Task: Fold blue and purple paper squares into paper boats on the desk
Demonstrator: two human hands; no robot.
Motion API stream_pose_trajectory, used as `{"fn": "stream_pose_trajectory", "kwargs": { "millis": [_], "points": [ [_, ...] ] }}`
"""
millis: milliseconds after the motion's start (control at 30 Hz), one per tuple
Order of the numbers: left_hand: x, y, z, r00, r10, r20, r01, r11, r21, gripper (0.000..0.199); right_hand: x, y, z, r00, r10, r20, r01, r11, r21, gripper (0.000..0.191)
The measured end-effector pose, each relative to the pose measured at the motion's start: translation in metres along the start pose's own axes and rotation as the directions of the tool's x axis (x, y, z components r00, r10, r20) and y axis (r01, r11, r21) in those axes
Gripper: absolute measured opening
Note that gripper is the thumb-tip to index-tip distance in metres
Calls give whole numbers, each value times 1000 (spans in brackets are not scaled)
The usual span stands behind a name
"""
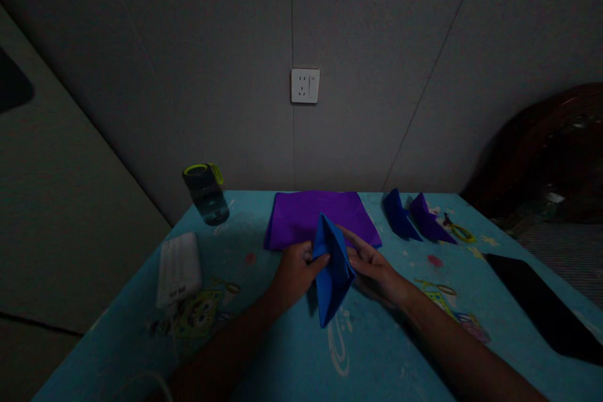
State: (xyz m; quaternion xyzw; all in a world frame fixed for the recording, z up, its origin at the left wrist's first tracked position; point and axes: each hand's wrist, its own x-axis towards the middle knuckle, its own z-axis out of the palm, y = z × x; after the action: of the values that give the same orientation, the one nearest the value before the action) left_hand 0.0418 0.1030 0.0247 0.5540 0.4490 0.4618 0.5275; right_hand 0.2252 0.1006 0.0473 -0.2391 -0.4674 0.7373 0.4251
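A folded blue paper shape [333, 273] is held upright above the middle of the table, its long opening facing me. My left hand [296, 271] grips its left side, the thumb pressed on the paper's face and the other fingers curled behind. On the right side, my right hand [377, 270] holds the paper between thumb and fingers, with one finger stretched behind it. Just beyond lies a stack of purple sheets [320, 217] with a blue edge showing. Folded blue [399, 217] and purple [428, 220] paper boats stand at the back right.
At the left are a dark bottle [206, 195] and a white power bank [179, 269] with a cable. A yellow-handled item [461, 233] lies beyond a black flat object [541, 304] on the right. The patterned blue tablecloth [377, 358] reaches the wall.
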Motion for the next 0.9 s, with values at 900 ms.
{"fn": "stream_pose_trajectory", "kwargs": {
  "millis": [900],
  "points": [
    [-11, 4, 9, 973, 213, 88, -229, 932, 280, 26, 9, 17, -3, 948, -256, -190, 170, 910, -377, 46]
  ]
}}
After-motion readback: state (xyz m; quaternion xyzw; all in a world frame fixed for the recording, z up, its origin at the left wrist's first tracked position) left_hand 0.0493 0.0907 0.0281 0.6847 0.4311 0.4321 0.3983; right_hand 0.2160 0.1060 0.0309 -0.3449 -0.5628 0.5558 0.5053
